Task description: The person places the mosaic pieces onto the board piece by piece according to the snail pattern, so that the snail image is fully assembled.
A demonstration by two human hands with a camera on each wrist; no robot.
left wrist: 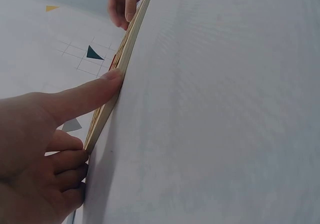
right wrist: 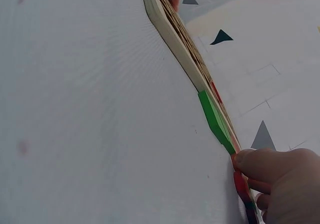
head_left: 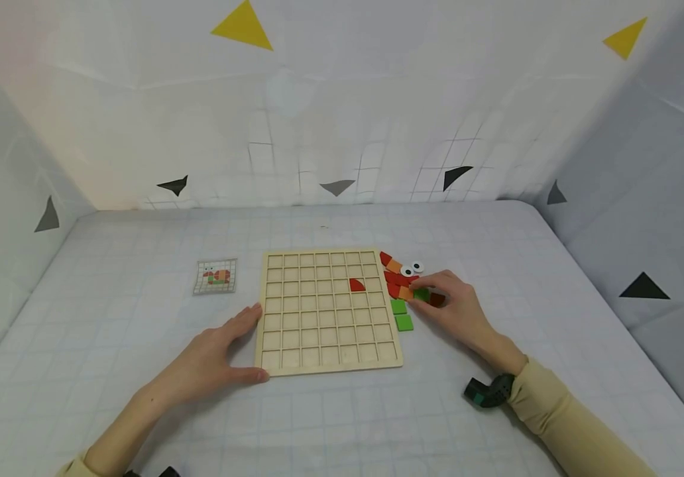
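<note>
A pale wooden grid board (head_left: 294, 371) lies on the table, with one red quarter-round tile (head_left: 356, 285) in a cell. My left hand (head_left: 211, 358) steadies its left side, thumb at the near corner and fingertips along the edge. In the left wrist view the thumb (left wrist: 95, 95) presses the rim. Right of the board, my right hand (head_left: 458, 308) pinches an orange tile (head_left: 405, 293) between thumb and index finger, among loose tiles. A green tile (head_left: 421, 295) and a dark red tile (head_left: 437, 299) lie partly under that hand. Two green square tiles (head_left: 401, 315) lie nearer me.
Beyond my right hand are two round eye pieces (head_left: 407, 271) and several red and orange tiles (head_left: 394, 265). A small pattern card (head_left: 215, 276) with a coloured creature on a grid lies left of the board. White sheeting (head_left: 342, 99) stands behind the table.
</note>
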